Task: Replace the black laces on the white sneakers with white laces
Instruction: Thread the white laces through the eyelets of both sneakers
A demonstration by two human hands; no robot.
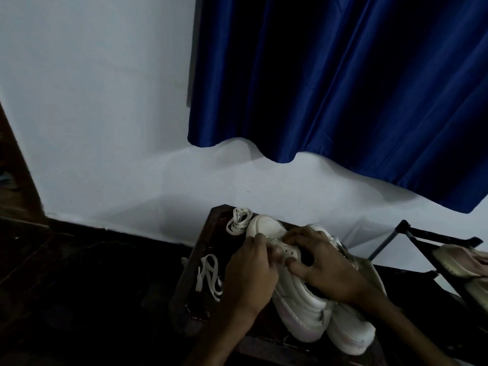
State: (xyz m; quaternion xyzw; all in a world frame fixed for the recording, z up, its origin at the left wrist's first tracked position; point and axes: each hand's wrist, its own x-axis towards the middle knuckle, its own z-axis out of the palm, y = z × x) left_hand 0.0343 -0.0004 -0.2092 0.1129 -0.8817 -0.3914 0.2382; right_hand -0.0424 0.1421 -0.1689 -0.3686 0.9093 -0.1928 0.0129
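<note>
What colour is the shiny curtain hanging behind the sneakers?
The shiny fabric curtain is deep blue; head view.

On a dark table (192, 307) two white sneakers sit touching, side by side. The left hand (250, 268) pinches at the eyelet row of the left sneaker (298, 299) (what its fingertips hold is too dim to tell). The right hand (327, 270) grips that shoe's opening, hiding part of the right sneaker (351, 331). A coiled white lace (239, 220) lies near the toes, and a second white lace (210, 276) lies just left of the left hand.
</note>
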